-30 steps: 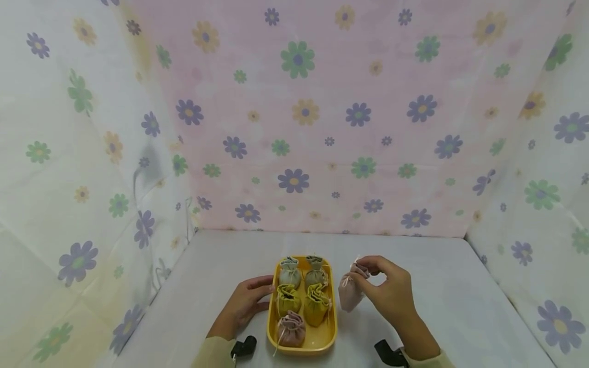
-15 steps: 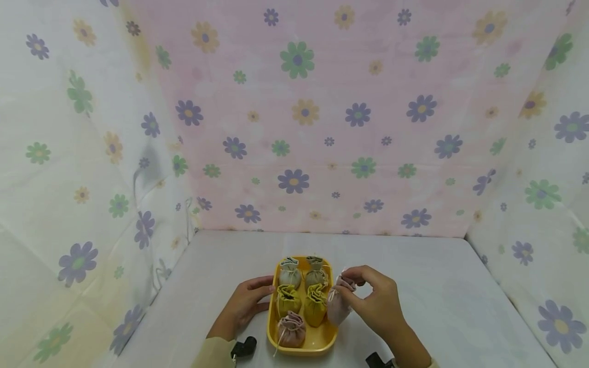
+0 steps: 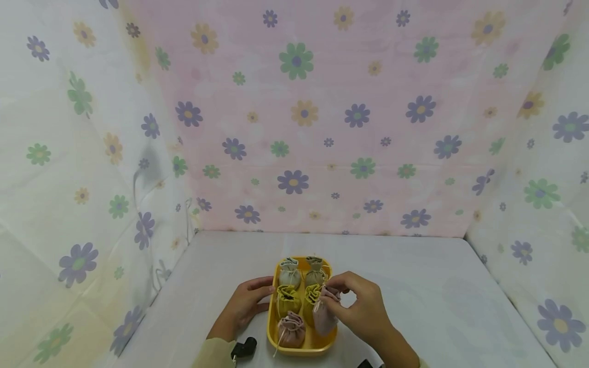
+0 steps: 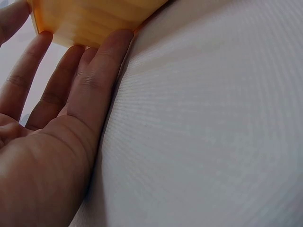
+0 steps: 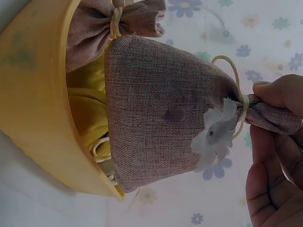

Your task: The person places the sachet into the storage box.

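Note:
My right hand (image 3: 363,309) pinches a mauve drawstring pouch (image 3: 324,321) by its gathered neck, thumb on one side and fingers on the other. The pouch hangs over the right front part of a yellow tray (image 3: 303,351). A white fabric flower (image 5: 215,135) sits near its cord in the right wrist view. My left hand (image 3: 246,304) rests at the tray's left side, its extended fingertips touching the yellow wall (image 4: 102,21) in the left wrist view. Inside the tray, a second mauve pouch (image 3: 291,332) stands at front left.
Two mustard pouches (image 3: 288,301) stand mid-tray, the right one partly hidden by the held pouch. Behind them are a pale grey-blue pouch (image 3: 289,274) and an olive-beige pouch (image 3: 315,274). A white tabletop (image 3: 437,291) surrounds the tray, with flowered cloth (image 3: 294,128) hanging behind and at both sides.
My right hand has carried the mauve pouch leftward and slightly toward me, from beside the tray to over its right front part. The left hand and tray have stayed put.

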A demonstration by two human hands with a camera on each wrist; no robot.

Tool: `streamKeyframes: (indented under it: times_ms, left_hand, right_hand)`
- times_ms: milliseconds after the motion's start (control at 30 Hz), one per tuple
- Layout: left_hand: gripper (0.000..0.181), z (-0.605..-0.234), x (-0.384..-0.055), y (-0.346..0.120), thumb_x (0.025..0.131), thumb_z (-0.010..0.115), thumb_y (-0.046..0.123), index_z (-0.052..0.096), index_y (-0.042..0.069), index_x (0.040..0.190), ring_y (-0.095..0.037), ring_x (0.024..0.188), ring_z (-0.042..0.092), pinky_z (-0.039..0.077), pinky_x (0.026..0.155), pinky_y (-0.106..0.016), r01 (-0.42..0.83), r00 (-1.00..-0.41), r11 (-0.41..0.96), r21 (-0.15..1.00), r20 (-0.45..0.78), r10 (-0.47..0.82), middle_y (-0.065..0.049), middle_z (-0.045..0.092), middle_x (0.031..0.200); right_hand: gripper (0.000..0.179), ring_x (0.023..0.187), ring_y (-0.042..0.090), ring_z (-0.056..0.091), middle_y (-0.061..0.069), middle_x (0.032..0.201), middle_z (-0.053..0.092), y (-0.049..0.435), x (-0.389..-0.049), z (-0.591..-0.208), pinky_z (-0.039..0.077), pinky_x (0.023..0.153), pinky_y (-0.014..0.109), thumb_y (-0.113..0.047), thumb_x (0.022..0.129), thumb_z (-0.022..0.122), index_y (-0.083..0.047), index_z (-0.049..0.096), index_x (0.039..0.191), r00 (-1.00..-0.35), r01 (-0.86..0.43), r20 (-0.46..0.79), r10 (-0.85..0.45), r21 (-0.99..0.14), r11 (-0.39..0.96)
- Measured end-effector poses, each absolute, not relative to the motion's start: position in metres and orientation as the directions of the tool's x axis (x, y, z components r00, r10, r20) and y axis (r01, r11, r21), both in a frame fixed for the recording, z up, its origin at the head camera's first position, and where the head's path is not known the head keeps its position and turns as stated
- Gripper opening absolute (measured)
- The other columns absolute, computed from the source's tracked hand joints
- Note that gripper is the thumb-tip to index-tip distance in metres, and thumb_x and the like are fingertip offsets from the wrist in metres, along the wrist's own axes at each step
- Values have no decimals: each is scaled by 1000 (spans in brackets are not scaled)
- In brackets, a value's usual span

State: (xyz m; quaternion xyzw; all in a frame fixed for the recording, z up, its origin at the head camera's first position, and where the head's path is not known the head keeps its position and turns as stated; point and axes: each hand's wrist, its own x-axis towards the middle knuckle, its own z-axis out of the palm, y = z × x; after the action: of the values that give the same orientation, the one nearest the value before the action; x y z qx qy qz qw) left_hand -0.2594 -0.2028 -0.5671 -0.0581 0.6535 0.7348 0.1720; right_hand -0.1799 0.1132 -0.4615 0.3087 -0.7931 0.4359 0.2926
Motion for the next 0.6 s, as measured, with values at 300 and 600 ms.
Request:
streamKeyframes:
  times_ms: [300, 600]
  left_hand:
    - [60, -568, -260, -203, 89, 83, 27, 62, 6, 141, -21, 124, 65, 61, 95, -45, -324, -935, -96, 941, -303, 184, -14, 60, 148]
    - [58, -570, -260, -204, 90, 82, 27, 63, 5, 141, -23, 126, 65, 62, 95, -45, -314, -936, -93, 945, -292, 194, -15, 60, 147]
  right_hand:
    - [33, 80, -2, 65, -16, 95, 71, 101, -178, -475, 58, 69, 19, -14, 80, 91, -26, 71, 104, -648, -745, 718, -252, -531, 404]
    - [28, 79, 1, 67, -9, 96, 72, 96, -173, -478, 61, 65, 29, -15, 85, 87, -23, 70, 106, -648, -756, 707, -284, -554, 348]
